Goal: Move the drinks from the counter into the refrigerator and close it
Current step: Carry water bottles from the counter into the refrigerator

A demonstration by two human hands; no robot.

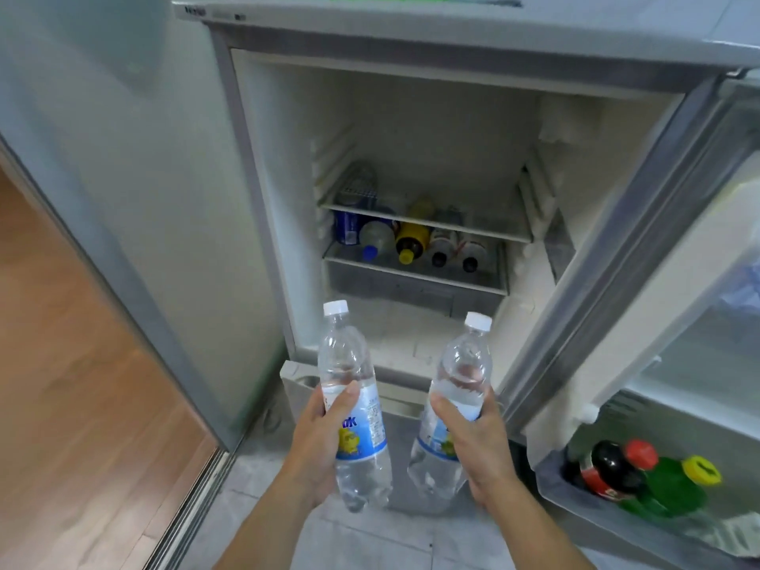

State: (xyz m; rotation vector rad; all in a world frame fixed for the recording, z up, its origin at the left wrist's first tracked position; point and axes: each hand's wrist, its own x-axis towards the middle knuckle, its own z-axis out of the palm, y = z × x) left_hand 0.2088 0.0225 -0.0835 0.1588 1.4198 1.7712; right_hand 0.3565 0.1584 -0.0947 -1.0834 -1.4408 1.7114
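At lower centre, the left hand [318, 442] and right hand [479, 442] each gripped a water bottle [353, 388] [456, 388] before the open fridge [411, 158].

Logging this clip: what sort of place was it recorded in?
Probably a home kitchen or a small flat's kitchenette. An open refrigerator holds bottles lying on a lower shelf, its door rack carries soda bottles, and grey floor tiles meet a wooden floor at a sliding-door track.

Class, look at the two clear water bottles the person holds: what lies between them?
Nothing stands between the left bottle and right bottle; the head view shows only grey floor tile and the fridge's lower edge behind that gap.
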